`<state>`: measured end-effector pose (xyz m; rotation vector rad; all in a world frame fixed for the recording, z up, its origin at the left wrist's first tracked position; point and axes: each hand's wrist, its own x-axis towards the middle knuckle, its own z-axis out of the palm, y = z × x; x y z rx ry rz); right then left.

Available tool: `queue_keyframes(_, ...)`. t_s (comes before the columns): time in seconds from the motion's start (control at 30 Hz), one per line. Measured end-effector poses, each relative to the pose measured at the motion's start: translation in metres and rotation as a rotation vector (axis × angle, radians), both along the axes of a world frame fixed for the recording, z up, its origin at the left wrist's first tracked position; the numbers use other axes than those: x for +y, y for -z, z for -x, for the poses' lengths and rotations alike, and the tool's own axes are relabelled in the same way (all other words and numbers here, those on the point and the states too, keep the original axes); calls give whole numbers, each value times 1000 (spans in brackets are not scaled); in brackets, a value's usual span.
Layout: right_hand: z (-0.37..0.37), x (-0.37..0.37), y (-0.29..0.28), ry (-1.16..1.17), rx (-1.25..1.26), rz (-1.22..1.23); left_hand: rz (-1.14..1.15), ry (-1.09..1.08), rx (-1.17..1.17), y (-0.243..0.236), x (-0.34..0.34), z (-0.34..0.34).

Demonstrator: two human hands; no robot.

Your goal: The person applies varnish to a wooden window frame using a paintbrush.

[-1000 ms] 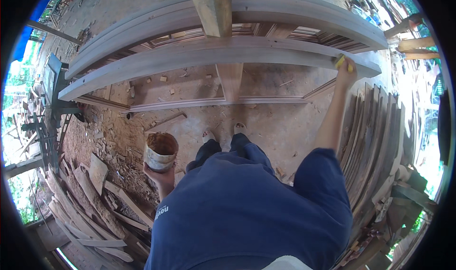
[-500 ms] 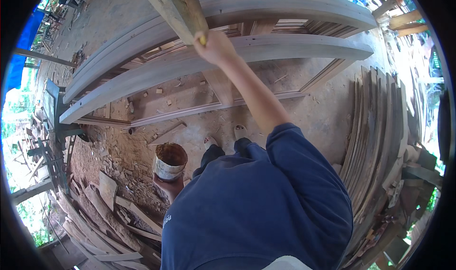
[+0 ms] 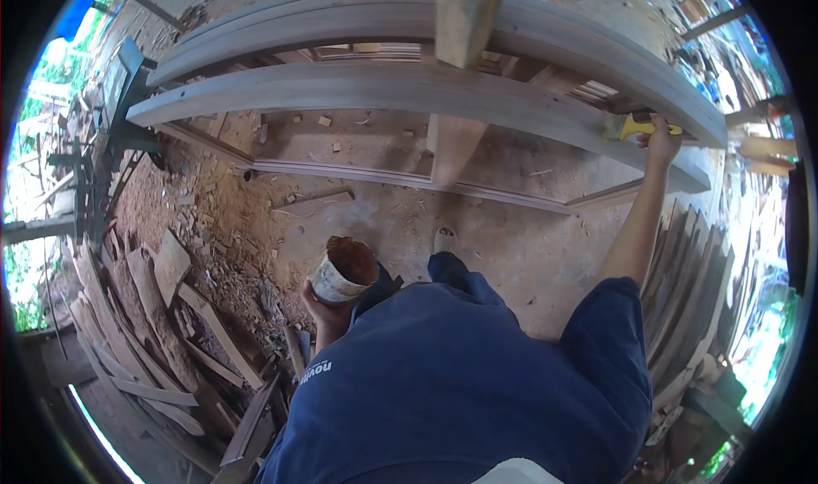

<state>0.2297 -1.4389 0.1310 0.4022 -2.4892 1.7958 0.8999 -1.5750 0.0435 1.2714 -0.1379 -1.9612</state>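
Note:
My right hand [image 3: 661, 141] reaches out to the far right, its fingers closed on a paintbrush [image 3: 635, 128] with a yellow handle. The brush's bristles point left, at the right part of a wooden frame's pale top rail [image 3: 358, 88]; whether they touch it I cannot tell. Close behind is a second wooden frame [image 3: 307, 28]. Low on the left, my left hand [image 3: 326, 314] is wrapped round a whitish, stained can [image 3: 335, 281]. The can is open at the top, tilted, and coated brown inside.
A thick timber post [image 3: 464, 24] hangs over the frames' middle. Long boards [image 3: 690, 288] lean at the right. Scrap wood [image 3: 158, 322] lies heaped at the left, with wood chips [image 3: 221, 220] over the floor. A dark metal stand [image 3: 119, 135] is by the frames' left end.
My right hand has moved from the middle of the rail to its right part, and the paintbrush now shows plainly. The view has shifted right. The can remains in my left hand.

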Motion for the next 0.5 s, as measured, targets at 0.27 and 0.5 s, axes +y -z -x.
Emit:
queue_keyframes(0.27, -242, -242, 50, -419, 992, -846, -147, 56, 215, 53, -89, -116)
queue_keyframes(0.5, -462, -463, 12, -637, 764, -613, 148, 5, -13, 64, -203, -252)
